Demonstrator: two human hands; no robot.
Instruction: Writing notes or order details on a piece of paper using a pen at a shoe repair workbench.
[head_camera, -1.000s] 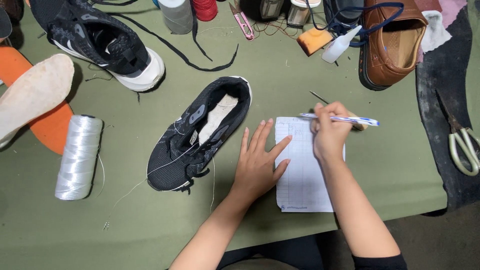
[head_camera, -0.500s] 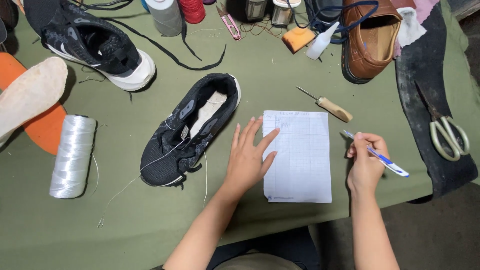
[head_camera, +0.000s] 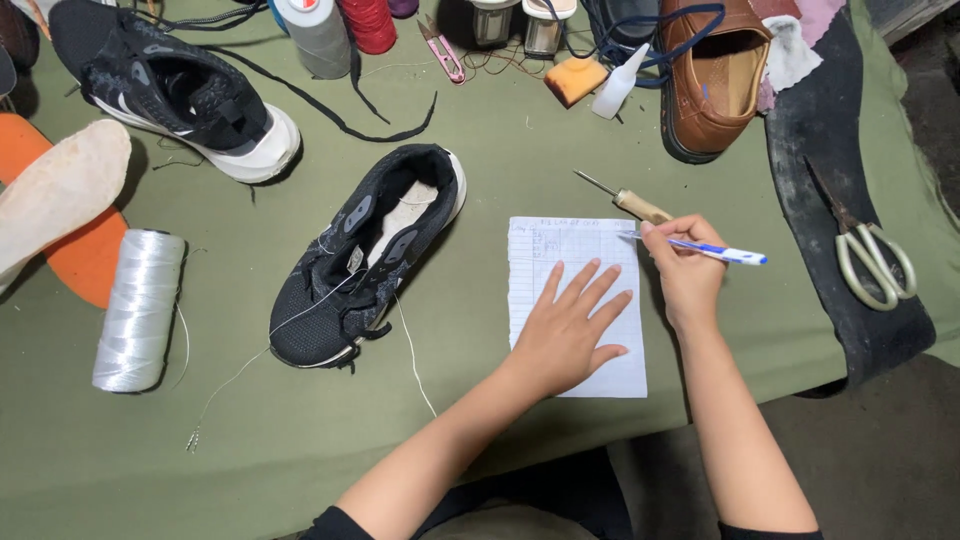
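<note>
Green cloth covers your worktable (head_camera: 500, 130), crowded with shoe-repair gear. Your left hand (head_camera: 570, 335) lies flat on a ruled sheet (head_camera: 570, 250) near the table's front edge, fingers spread apart, pinning it down. Your right hand (head_camera: 690, 270) has its fingers clamped on a blue and white pen (head_camera: 700, 246), the tip touching the sheet's upper right corner. A few faint lines of writing show along the top of the sheet; the rows below look blank, so the note-taking seems barely begun, with most of the page left. Just beyond the pen lies an awl (head_camera: 628, 200) with a wooden handle. Left of the sheet sits a black shoe (head_camera: 365, 255), white thread trailing from its side across the cloth, so its stitching looks unfinished. A thread spool (head_camera: 140, 310) lies further left, beside an orange and cream insole (head_camera: 55, 205). A second black shoe (head_camera: 170, 90) sits at the far left, a brown shoe (head_camera: 710, 80) at the far right, and scissors (head_camera: 875, 262) rest on a black strip at your right.
</note>
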